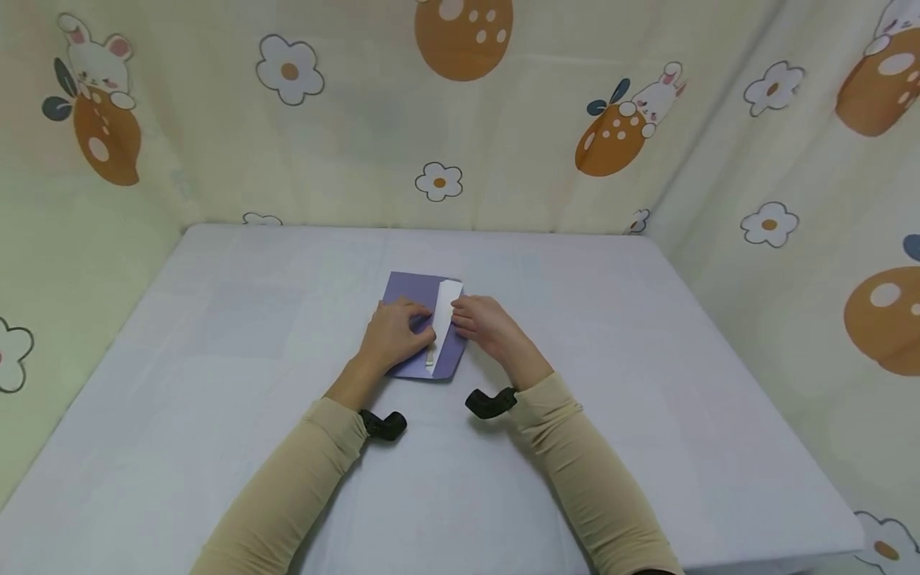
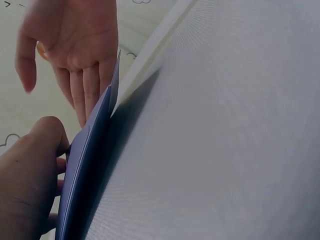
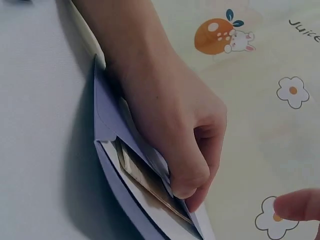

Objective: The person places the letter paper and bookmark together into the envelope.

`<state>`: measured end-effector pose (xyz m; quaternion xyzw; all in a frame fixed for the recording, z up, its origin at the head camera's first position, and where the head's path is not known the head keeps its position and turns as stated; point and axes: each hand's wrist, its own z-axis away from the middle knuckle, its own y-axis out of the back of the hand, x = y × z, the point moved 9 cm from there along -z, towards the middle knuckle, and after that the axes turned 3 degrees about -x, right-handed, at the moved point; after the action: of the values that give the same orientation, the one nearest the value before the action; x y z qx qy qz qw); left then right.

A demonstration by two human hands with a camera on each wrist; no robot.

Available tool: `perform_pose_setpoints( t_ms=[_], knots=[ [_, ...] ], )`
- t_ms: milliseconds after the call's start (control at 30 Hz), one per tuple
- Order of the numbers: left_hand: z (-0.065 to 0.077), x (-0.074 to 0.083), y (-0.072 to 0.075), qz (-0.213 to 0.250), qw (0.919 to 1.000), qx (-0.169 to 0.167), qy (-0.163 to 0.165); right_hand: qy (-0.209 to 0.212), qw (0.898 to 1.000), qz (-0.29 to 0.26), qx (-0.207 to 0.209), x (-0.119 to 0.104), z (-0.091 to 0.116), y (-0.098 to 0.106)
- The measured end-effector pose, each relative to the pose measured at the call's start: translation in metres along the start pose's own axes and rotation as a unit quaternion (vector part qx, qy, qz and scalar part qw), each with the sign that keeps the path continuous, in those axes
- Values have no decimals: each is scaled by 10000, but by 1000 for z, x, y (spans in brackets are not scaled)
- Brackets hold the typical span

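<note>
A purple envelope (image 1: 417, 286) with a white inside lies at the middle of the table. My left hand (image 1: 394, 335) rests over its left part, pinching the edge of the opening between thumb and forefinger. Inside the opening, a brownish paper that looks like a banknote (image 3: 150, 186) shows in the right wrist view. At the right edge of the envelope is my right hand (image 1: 487, 326), its straight fingers against the flap. The left wrist view shows the right palm (image 2: 80, 35) facing the envelope, thumb held apart.
A white cloth covers the table (image 1: 237, 335). Behind it and along the sides hang cream curtains (image 1: 359, 144) printed with flowers, rabbits and orange fruit. Black curved wrist mounts (image 1: 492, 403) jut inward from both sleeves, low over the tabletop.
</note>
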<state>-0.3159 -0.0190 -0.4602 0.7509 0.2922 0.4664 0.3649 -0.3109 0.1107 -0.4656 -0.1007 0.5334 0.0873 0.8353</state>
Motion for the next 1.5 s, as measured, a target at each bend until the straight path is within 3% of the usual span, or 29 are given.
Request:
perform_pose_setpoints(
  t_ms=[133, 433, 700, 833, 933, 1000, 1100, 1167, 1300, 1433, 1500],
  knots=[
    [2, -4, 0, -75, 9999, 27, 110, 117, 9992, -359, 152, 5, -6, -1],
    [5, -3, 1, 29, 9998, 107, 138, 604, 9952, -590, 491, 11, -16, -2],
    [7, 3, 1, 146, 9996, 236, -84, 690, 9945, 551, 569, 24, -20, -3],
    [6, 5, 4, 180, 9986, 441, -224, 780, 9921, 493, 846, 24, -20, 3],
    [5, -2, 6, 482, 9970, 606, 30, 764, 9924, 401, 875, 24, -21, 5],
    [6, -11, 9, 845, 9928, 739, 423, 777, 9924, 409, 859, 23, -21, 5],
    [8, -23, 14, 1463, 9785, 974, 1076, 820, 9915, 538, 858, 20, -20, 5],
    [10, -27, 17, 1727, 9696, 1121, 1323, 866, 9906, 650, 837, 18, -19, 5],
    [12, -27, 21, 2069, 9586, 1358, 1410, 933, 9910, 834, 480, 17, -19, -2],
    [11, -20, 20, 2175, 9584, 1326, 1288, 930, 9896, 1093, 13, 17, -18, -13],
    [10, -18, 19, 2067, 9619, 1274, 1257, 914, 9883, 1217, 32, 17, -17, -14]
  ],
)
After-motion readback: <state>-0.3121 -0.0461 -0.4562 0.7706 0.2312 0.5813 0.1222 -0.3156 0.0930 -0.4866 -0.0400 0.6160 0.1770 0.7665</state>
